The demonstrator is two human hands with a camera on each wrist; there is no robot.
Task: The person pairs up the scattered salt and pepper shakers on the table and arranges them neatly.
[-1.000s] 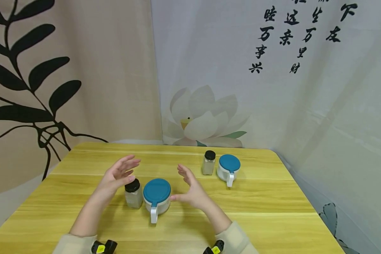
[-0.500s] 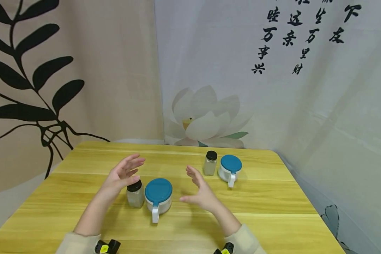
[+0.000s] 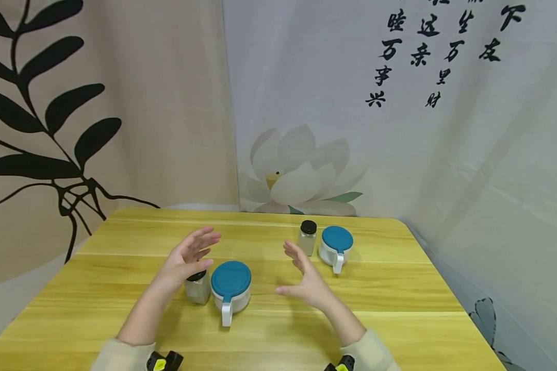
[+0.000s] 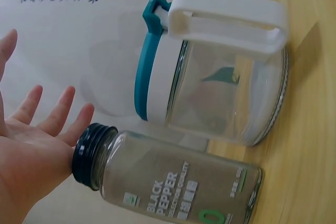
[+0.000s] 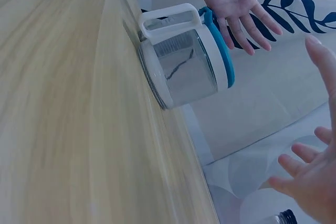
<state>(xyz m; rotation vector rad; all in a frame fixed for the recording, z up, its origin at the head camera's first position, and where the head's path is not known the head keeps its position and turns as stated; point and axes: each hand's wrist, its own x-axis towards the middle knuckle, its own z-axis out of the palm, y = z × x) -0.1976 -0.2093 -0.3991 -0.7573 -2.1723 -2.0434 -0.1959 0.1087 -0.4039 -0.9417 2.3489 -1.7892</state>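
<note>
My left hand [image 3: 187,263] hovers with its fingers extended over the black cap of a pepper bottle [image 3: 197,290], hiding part of that cap. In the left wrist view the glass bottle [image 4: 173,182] reads "BLACK PEPPER". Close beside it stands a seasoning jar [image 3: 231,288] with a blue lid and a white handle pointing toward me; its clear glass body [image 4: 215,93] looks empty. To the right of this jar and apart from it, my right hand [image 3: 308,283] is held in the air, thumb and fingers spread. Neither hand holds anything.
Farther back on the wooden table [image 3: 376,288] stand a second black-capped bottle [image 3: 307,239] and a second blue-lidded jar [image 3: 337,245], side by side. Behind the table hangs a printed curtain [image 3: 297,103]. Wrist cameras [image 3: 164,361] sit at the cream sleeves.
Both hands have drifted to the right. The right hand's thumb, earlier right by the front jar, is now well apart from it. The bottles and jars stay in place.
</note>
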